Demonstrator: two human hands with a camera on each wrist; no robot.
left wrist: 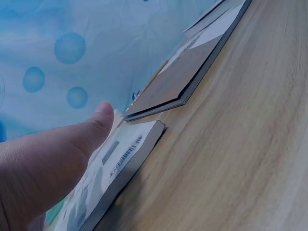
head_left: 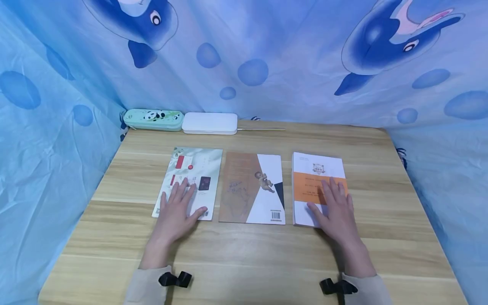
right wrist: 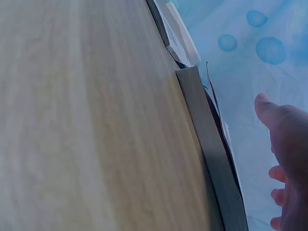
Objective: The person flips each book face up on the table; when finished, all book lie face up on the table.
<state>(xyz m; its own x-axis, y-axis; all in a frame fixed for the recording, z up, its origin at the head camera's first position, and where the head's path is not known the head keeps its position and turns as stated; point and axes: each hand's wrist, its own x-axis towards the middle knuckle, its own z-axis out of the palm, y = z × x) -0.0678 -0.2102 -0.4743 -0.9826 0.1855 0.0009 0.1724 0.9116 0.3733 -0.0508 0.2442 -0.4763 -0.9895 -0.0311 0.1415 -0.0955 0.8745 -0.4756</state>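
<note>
Three books lie side by side on a wooden table [head_left: 244,262]. My left hand [head_left: 178,211] rests flat, fingers spread, on the lower part of the green-and-white book [head_left: 202,165] at the left. In the left wrist view its thumb [left wrist: 91,130] lies over that book's [left wrist: 127,159] corner. My right hand [head_left: 335,209] rests flat on the orange-and-white book [head_left: 316,163] at the right. The right wrist view shows the hand [right wrist: 286,144] above the thick book's edge [right wrist: 207,134]. Between them, untouched, lies a brown-and-white book [head_left: 244,190] [left wrist: 183,82].
A green panda pencil case [head_left: 152,119], a white oblong box [head_left: 209,123] and a thin stick [head_left: 261,129] lie along the table's back edge. Blue dolphin-print cloth [head_left: 267,55] closes in the back and both sides.
</note>
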